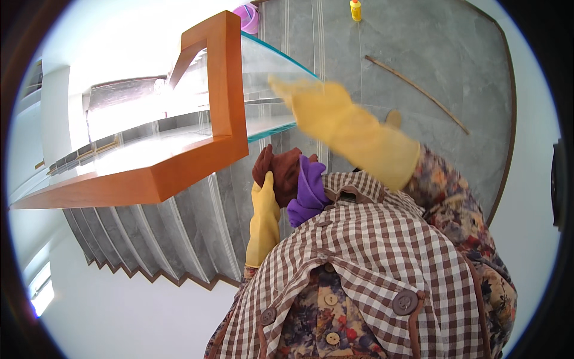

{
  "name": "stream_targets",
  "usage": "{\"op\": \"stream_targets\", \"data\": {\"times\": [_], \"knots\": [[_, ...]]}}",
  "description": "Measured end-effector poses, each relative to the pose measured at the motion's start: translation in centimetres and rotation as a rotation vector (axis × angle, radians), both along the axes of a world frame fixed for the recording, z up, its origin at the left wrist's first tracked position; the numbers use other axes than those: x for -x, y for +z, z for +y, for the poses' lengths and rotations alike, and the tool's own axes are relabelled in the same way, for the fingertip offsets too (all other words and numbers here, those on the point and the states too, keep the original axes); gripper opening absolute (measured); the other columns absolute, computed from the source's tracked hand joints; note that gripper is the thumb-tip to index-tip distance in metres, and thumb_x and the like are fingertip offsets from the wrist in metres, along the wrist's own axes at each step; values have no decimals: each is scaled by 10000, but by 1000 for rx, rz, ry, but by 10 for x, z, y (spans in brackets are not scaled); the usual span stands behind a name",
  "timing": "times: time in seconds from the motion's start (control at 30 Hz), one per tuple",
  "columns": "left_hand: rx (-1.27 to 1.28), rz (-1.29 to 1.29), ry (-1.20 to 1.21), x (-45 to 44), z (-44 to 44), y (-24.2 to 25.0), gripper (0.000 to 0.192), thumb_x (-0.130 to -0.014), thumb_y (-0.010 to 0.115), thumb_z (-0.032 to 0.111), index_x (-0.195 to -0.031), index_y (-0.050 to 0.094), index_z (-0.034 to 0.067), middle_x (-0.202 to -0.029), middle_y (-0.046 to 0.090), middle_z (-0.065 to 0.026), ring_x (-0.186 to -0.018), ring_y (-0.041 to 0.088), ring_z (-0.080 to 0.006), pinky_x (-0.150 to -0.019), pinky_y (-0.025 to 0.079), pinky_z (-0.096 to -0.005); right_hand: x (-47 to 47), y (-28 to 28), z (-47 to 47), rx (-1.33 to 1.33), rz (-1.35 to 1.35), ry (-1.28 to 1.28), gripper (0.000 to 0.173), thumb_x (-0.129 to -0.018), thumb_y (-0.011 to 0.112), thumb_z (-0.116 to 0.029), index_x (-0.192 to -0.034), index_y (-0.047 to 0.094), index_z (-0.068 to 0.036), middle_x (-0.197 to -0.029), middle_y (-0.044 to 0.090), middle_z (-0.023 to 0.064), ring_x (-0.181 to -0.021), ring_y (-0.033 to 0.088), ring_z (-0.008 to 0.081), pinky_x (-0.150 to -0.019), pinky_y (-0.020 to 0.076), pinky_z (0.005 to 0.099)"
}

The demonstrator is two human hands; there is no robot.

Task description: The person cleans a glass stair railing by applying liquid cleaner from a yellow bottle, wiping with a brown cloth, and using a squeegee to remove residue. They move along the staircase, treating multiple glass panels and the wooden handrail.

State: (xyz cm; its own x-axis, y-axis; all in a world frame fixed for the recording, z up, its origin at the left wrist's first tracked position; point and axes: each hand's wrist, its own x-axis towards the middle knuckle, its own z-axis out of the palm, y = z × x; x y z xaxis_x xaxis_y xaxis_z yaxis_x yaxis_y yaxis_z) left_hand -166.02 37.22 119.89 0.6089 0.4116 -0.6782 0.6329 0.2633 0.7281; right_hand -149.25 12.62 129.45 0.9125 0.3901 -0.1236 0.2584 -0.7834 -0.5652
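My left hand [264,211], in a yellow rubber glove, grips a bunched brown cloth [286,172] just below the glass. A purple cloth [309,193] rests against the brown one near my apron; what holds it up is hidden. My right hand [320,105], gloved the same way and blurred, reaches out with fingers extended and no object visible in it. It is in front of the glass panel [269,85] of the stair railing; whether it touches the glass I cannot tell. Beside the panel the orange-brown wooden handrail [228,80] bends around a corner.
Grey tiled stairs [179,233] descend at left under the handrail. On the grey floor [417,45] lie a thin wooden stick [417,94] and, farther off, a yellow bottle [355,10]. A pink bucket [247,19] stands behind the railing's end. White walls border both sides.
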Motion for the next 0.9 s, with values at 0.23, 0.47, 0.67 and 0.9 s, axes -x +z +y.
{"op": "stream_targets", "data": {"times": [0.23, 0.47, 0.67, 0.9], "knots": [[-39, -7, -44, 1, 3, -7, 474, -1104, 632, 217, -1521, 554, 8, -1461, 634, -152, -1289, 650, -284, -1072, 550, -430, 6, -11, -2, 25, -203, 29, 612, -1014, 569, -59, -1609, 472, -167, -1206, 761, 157, -1091, 768, 333, -887, 625, 498], [-30, -29, -57, 1, -1, -2, 479, -1109, 623, 222, -1527, 546, 0, -1471, 625, -161, -1303, 639, -284, -1079, 542, -422, -9, 3, -4, -49, 6, 17, 521, -1029, 554, -98, -1546, 535, -162, -1146, 783, 143, -1095, 766, 344, -908, 611, 542], [-25, -14, -66, 3, 0, -3, 480, -1111, 618, 219, -1533, 540, 3, -1478, 618, -158, -1312, 636, -281, -1091, 535, -416, -26, 10, -2, -364, 276, -170, 505, -1034, 531, -116, -1536, 548, -165, -1139, 787, 130, -1058, 768, 332, -874, 615, 501], [56, -14, -19, 9, 4, -15, 504, -1108, 622, 212, -1558, 522, 8, -1502, 607, -157, -1332, 627, -285, -1100, 533, -424, -29, -1, 9, -88, 69, -76, 572, -1061, 515, -116, -1620, 462, -227, -1218, 768, 148, -1090, 765, 352, -931, 608, 513]]}}
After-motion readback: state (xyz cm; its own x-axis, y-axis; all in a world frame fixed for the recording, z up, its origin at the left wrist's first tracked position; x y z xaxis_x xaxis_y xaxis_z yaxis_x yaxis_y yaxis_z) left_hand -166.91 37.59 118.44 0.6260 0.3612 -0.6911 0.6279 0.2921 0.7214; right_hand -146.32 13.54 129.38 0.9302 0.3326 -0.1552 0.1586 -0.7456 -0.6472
